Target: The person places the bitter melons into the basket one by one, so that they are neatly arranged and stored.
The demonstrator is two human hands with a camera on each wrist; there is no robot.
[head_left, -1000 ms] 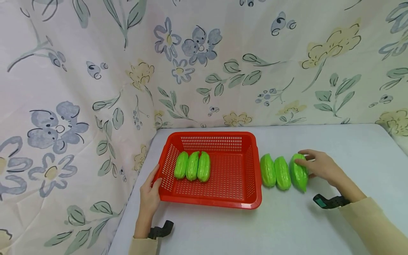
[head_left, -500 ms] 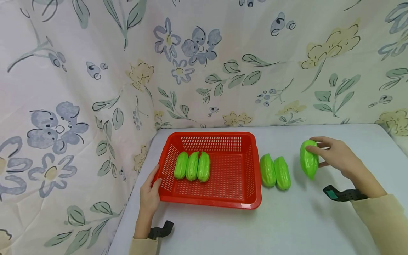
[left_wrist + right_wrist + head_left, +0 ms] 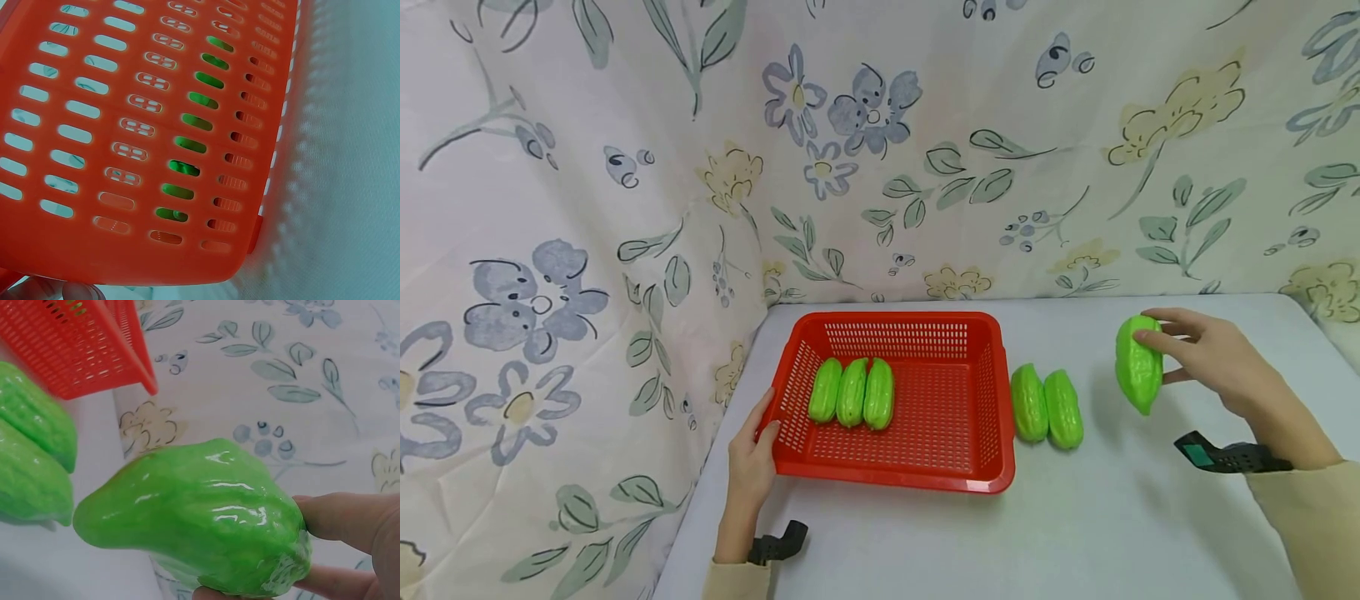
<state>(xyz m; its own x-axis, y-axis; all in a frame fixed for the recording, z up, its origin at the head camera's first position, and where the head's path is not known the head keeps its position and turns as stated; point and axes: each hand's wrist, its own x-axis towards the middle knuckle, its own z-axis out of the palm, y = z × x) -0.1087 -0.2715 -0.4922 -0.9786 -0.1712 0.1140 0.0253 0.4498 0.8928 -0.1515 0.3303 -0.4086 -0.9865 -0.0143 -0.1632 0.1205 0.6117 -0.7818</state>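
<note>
The person's right hand [image 3: 1213, 354] is holding one green vegetable [image 3: 1138, 367], and the fingers are closing around it, with the thumb lying on the near side and other fingers reaching behind. This vegetable is hanging above the white table [image 3: 962, 550], at the right, with its narrow end pointing downward and its shadow falling on the surface. Between it and the red basket [image 3: 936, 417], two more green vegetables [image 3: 1029, 402] are lying side by side on the table. They are standing in the way, and behind them the right wall of the basket is rising as another barrier. Whether the nearer one is touching this wall, I cannot tell. Inside the basket, three green vegetables [image 3: 852, 392] are resting in a row in the left half, and the bare bottom is showing to their right.

The left hand [image 3: 751, 462] is gripping the left rim of the basket, the thumb staying on the edge; the left wrist view is showing only a little of the fingers. A black device [image 3: 777, 542] is sitting on the left wrist. Behind everything, a flowered cloth [image 3: 880, 208] is hanging.
</note>
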